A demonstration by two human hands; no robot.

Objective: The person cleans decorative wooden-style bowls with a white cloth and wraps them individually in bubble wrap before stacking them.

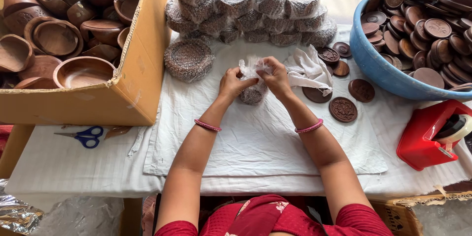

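My left hand (232, 82) and my right hand (276, 77) both grip a small bundle of brown discs in bubble wrap (253, 88), held just above the white cloth (255, 137). The fingers pinch the loose wrap at the top of the bundle. Several loose carved wooden discs (343, 109) lie to the right on the cloth, beside a crumpled white rag (309, 70).
A pile of wrapped bundles (246, 7) sits at the back. A cardboard box (135, 68) of wooden bowls stands left. A blue tub (378, 71) of discs is at right, a red tape dispenser (427, 135) below it. Blue scissors (86, 136) lie at left.
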